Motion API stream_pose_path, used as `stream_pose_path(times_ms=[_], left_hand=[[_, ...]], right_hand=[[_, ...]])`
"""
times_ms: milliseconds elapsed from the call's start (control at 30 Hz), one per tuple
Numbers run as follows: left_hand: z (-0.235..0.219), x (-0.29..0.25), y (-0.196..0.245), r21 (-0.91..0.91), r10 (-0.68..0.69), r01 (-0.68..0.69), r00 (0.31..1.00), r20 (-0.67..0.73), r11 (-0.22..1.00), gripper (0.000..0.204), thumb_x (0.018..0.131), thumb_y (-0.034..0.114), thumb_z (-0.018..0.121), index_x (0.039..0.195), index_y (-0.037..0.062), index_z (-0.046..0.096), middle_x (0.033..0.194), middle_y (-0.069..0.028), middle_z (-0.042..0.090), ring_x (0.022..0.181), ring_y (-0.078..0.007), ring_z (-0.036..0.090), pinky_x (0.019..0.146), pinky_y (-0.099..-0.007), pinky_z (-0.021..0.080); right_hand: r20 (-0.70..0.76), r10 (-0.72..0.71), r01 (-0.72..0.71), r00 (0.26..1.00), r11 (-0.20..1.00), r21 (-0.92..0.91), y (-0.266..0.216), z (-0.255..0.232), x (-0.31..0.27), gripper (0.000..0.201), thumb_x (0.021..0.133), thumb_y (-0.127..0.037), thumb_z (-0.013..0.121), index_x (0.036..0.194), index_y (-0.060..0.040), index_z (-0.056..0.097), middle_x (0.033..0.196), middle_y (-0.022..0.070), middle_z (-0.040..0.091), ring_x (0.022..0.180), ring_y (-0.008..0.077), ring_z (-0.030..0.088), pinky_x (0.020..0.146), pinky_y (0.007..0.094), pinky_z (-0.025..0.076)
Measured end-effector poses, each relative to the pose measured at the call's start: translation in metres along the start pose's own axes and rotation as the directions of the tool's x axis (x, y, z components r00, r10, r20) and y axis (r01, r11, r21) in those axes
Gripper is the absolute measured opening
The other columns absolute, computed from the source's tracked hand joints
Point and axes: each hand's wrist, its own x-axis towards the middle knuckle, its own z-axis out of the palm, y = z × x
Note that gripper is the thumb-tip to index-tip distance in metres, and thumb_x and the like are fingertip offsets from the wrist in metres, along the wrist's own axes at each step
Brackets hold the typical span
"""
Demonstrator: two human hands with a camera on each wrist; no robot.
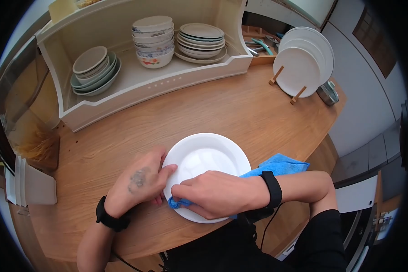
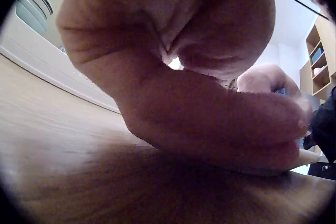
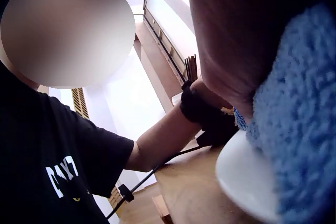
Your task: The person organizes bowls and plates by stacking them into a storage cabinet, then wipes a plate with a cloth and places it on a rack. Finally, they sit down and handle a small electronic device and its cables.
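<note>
A white plate [image 1: 208, 154] lies face up near the front edge of the wooden table. At its left rim my left hand [image 1: 140, 179] grips it, thumb over the rim and fingers low beside the tabletop. In the left wrist view the curled fingers [image 2: 210, 124] fill most of the picture. My right hand [image 1: 224, 192] holds a bunched blue cloth [image 1: 281, 164] against the plate's near left rim, with the loose part trailing out beyond the wrist. The right wrist view shows the fluffy cloth [image 3: 302, 124] close up, overlapping the plate edge [image 3: 244, 176].
At the back stands a cream shelf [image 1: 163, 86] with stacked bowls [image 1: 154, 43] and small plates [image 1: 201, 38]. White plates [image 1: 297, 70] stand in a wooden rack at the back right, beside a lidded glass container [image 1: 328, 94]. White containers [image 1: 34, 183] sit at the left edge.
</note>
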Motion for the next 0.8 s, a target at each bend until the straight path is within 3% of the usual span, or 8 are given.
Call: stream_pose_path(times_ms=[233,333,400,533,600,633,700,800], left_hand=[[-0.013,0.001,0.000,-0.038,-0.039,0.042,0.996,0.074,0.998,0.022,0.104,0.019,0.048,0.098,-0.0014,0.050,0.060,-0.0094,0.062,0.048,-0.0157,0.063,0.044,-0.0307,0.052],[-0.015,0.002,-0.005,-0.063,-0.063,0.072,0.989,0.134,0.995,0.030,0.099,0.023,0.058,0.106,-0.0055,0.051,0.065,-0.0127,0.063,0.053,-0.0227,0.065,0.054,-0.0345,0.053],[-0.011,0.006,-0.019,-0.014,0.138,-0.137,0.984,0.117,0.990,0.042,0.092,0.029,0.070,0.109,-0.0042,0.050,0.066,-0.0132,0.064,0.055,-0.0251,0.066,0.058,-0.0358,0.053],[-0.008,0.007,-0.012,0.093,0.143,-0.149,0.987,0.070,0.984,0.054,0.082,0.029,0.081,0.111,-0.0049,0.051,0.067,-0.0123,0.065,0.056,-0.0257,0.067,0.059,-0.0354,0.052],[-0.009,0.006,-0.003,0.034,0.048,-0.052,0.993,0.111,0.998,0.057,0.079,0.024,0.085,0.113,-0.0061,0.051,0.067,-0.0110,0.065,0.056,-0.0234,0.067,0.059,-0.0346,0.051],[-0.007,0.008,-0.005,0.035,0.048,-0.053,0.992,0.117,0.998,0.057,0.079,0.024,0.085,0.113,-0.0061,0.051,0.067,-0.0110,0.065,0.056,-0.0234,0.067,0.059,-0.0346,0.051],[-0.007,0.009,-0.009,-0.125,-0.006,0.031,0.981,0.194,0.992,0.052,0.078,0.018,0.088,0.109,-0.0040,0.052,0.074,-0.0082,0.067,0.056,-0.0139,0.066,0.051,-0.0266,0.051],[-0.011,0.010,0.001,-0.074,-0.147,0.170,0.958,0.246,0.983,0.056,0.080,0.014,0.086,0.117,-0.0048,0.048,0.072,-0.0072,0.066,0.055,-0.0141,0.065,0.048,-0.0272,0.050]], right_hand=[[-0.030,0.152,-0.155,0.988,0.963,-0.219,0.020,-0.021,0.013,0.018,0.088,-0.007,0.060,0.100,0.0016,0.050,0.087,0.0212,0.066,0.077,0.0432,0.066,0.067,0.0504,0.052],[-0.044,0.191,-0.196,0.981,0.950,-0.243,0.029,-0.032,0.021,0.020,0.090,-0.011,0.062,0.099,0.0017,0.049,0.090,0.0220,0.066,0.080,0.0441,0.065,0.068,0.0508,0.051],[-0.003,0.219,-0.215,0.976,0.952,-0.217,0.033,-0.039,0.025,0.020,0.091,-0.012,0.062,0.099,0.0017,0.049,0.089,0.0227,0.066,0.081,0.0446,0.064,0.068,0.0511,0.051],[0.061,0.255,-0.245,0.965,0.959,-0.140,0.027,-0.043,0.028,0.021,0.092,-0.011,0.062,0.099,0.0018,0.048,0.089,0.0233,0.065,0.081,0.0458,0.064,0.067,0.0514,0.050],[0.004,0.056,-0.056,0.998,0.998,-0.018,0.021,-0.044,0.031,0.021,0.091,-0.010,0.061,0.101,0.0023,0.047,0.094,0.0232,0.064,0.082,0.0455,0.065,0.066,0.0510,0.052],[0.008,0.004,-0.003,1.000,0.996,-0.092,0.021,-0.041,0.036,0.023,0.089,-0.009,0.061,0.103,0.0026,0.047,0.099,0.0223,0.063,0.081,0.0441,0.066,0.064,0.0489,0.054],[0.001,-0.023,0.023,1.000,0.984,-0.178,0.028,-0.037,0.044,0.024,0.088,-0.009,0.061,0.104,0.0026,0.047,0.099,0.0217,0.063,0.079,0.0430,0.067,0.062,0.0478,0.055],[-0.018,-0.089,0.078,0.996,0.938,-0.338,0.037,-0.042,0.049,0.025,0.086,-0.009,0.060,0.105,0.0019,0.049,0.098,0.0204,0.062,0.073,0.0405,0.069,0.058,0.0468,0.056]])
